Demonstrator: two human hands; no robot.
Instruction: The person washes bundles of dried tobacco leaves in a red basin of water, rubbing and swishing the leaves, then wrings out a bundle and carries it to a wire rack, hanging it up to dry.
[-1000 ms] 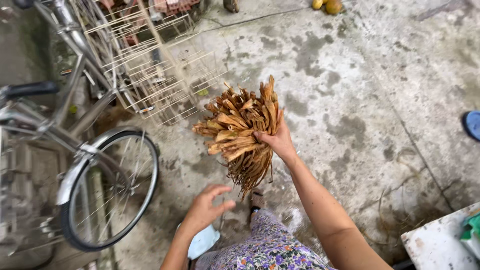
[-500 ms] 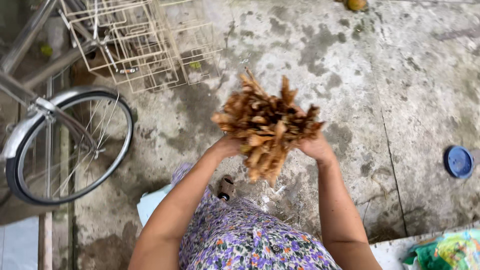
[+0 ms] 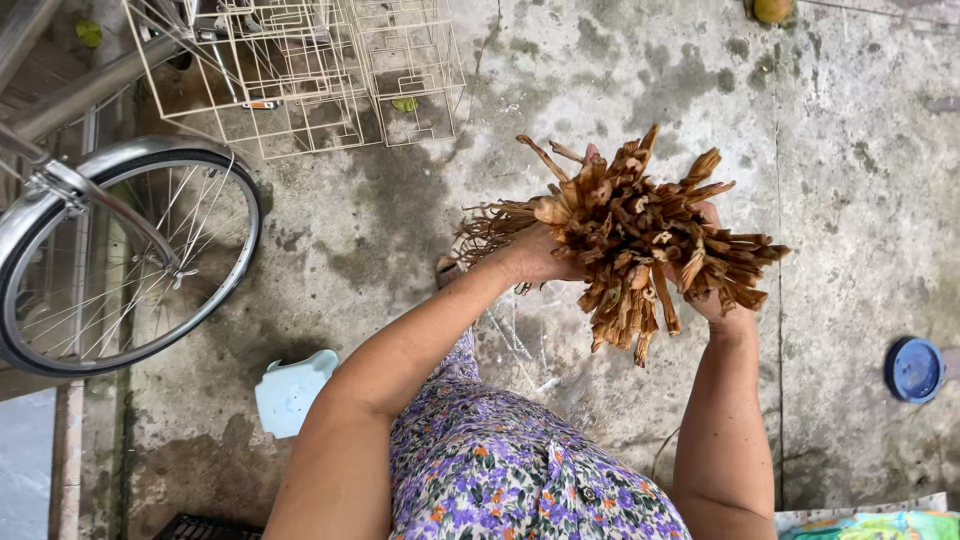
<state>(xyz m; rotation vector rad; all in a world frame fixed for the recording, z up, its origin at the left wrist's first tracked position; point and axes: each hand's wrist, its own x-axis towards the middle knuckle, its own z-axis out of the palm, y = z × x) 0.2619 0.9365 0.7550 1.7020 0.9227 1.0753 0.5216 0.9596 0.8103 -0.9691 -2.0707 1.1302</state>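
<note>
Bundle of dried plant stalks (image 3: 640, 240): brown, fibrous, matt, rough, frayed ends. Concrete floor (image 3: 850, 150): grey, stained, coarse. Bicycle wheel (image 3: 120, 260) left: shiny metal rim, thin spokes. Wire cage (image 3: 300, 70) far left: pale coated metal. Blue lid (image 3: 913, 369) right: smooth plastic. Dress (image 3: 500, 470): floral cloth.

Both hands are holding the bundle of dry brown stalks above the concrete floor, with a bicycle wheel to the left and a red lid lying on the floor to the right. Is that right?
Not quite: the lid on the floor at the right is blue, not red, as the head view shows. The rest holds: the left hand and right hand hold the bundle of dry brown stalks above the concrete floor, with the bicycle wheel to the left.
</note>
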